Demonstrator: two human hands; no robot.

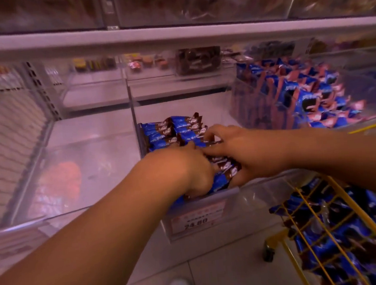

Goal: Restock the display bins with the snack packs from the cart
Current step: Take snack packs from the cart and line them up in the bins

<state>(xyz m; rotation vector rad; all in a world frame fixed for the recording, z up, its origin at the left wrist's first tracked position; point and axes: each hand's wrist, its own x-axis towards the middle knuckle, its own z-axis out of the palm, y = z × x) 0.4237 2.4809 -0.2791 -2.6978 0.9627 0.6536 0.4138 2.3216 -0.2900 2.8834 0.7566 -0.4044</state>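
Note:
Blue-and-brown snack packs [172,130] lie in neat rows in the middle clear display bin [209,199]. Both hands reach into its front part. My left hand [184,167] curls its fingers down round packs at the bin's front edge. My right hand [248,151] lies over more packs [227,170] just right of it, thumb underneath and fingers spread over them. The two hands touch. More of the same packs fill the yellow wire cart [338,231] at the lower right.
An acrylic bin [71,156] to the left holds nothing but reflections. A tilted bin of blue and pink packs [302,95] stands to the right. A price tag [197,220] hangs on the bin front. A shelf [174,34] runs overhead. Floor tiles lie below.

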